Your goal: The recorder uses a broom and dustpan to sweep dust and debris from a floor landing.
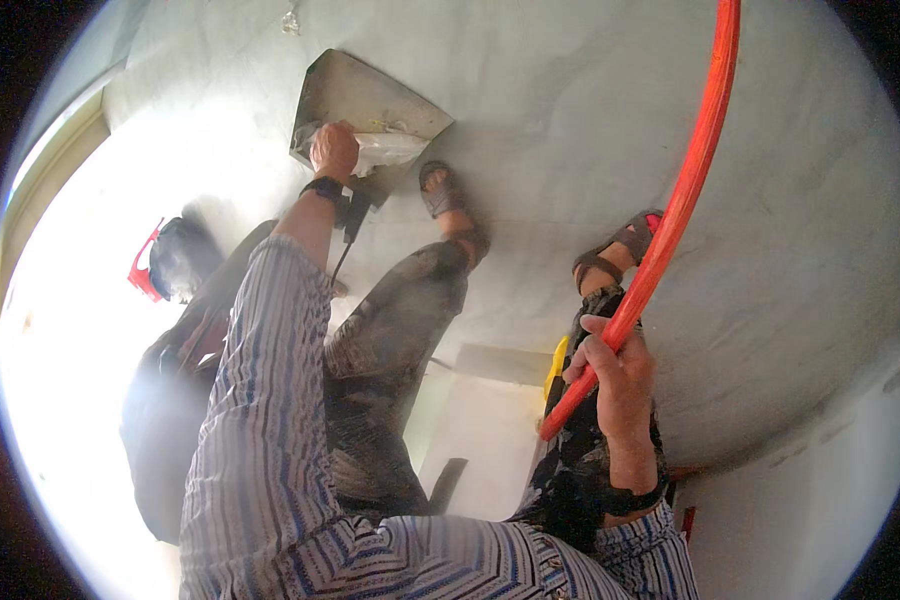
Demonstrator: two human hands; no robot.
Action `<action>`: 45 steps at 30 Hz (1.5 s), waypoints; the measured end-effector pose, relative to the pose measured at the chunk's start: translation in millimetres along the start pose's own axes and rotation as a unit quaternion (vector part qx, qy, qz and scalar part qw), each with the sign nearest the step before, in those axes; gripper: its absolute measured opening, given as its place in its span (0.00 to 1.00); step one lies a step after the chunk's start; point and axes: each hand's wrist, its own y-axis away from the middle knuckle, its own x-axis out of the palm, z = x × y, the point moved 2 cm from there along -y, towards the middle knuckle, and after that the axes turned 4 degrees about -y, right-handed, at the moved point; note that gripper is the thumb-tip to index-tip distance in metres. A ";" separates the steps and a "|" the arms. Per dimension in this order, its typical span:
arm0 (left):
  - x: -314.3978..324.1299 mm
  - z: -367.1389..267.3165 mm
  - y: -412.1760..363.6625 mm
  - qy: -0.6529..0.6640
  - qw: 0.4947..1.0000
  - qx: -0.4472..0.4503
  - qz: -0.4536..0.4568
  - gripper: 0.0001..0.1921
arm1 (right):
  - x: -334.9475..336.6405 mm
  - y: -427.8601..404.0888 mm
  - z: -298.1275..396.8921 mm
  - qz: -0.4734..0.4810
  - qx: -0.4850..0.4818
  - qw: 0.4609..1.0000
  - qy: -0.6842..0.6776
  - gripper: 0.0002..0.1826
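My left hand (335, 150) is curled over a grey metal dustpan (349, 86), closed on a crumpled white piece (390, 149) that lies across the pan. Small yellowish bits lie beside this piece. A dark handle socket (355, 216) with a thin rod runs from the pan back towards my legs. In my right hand (619, 382) is a red pole (679, 206), held near its lower end. The pole slants up past my right foot and leaves the view at the top. Behind the right hand shows part of a yellow thing (557, 366).
My sandalled feet (444, 191) stand on the grey floor (540, 90). On the left, a dark object with a red part (145, 264) sits in strong glare, near a large dark shape (169, 435). A pale panel (484, 439) shows between my legs. A small scrap (291, 22) lies beyond the dustpan.
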 end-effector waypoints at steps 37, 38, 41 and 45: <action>-134.7 220.9 313.9 0.435 0.777 -0.404 -0.208 0.30 | -98.2 184.0 25.2 -0.136 -0.169 0.950 0.224 0.13; -156.7 212.1 310.3 0.444 0.794 -0.355 -0.216 0.31 | -107.6 188.9 14.8 -0.148 -0.173 0.947 0.226 0.13; -204.6 218.3 303.1 0.362 0.865 -0.218 -0.272 0.31 | -119.9 201.6 -17.3 -0.179 -0.182 0.932 0.256 0.14; -224.1 205.7 289.8 0.338 0.914 -0.146 -0.170 0.26 | -103.7 248.4 -35.1 -0.176 -0.134 0.942 0.254 0.12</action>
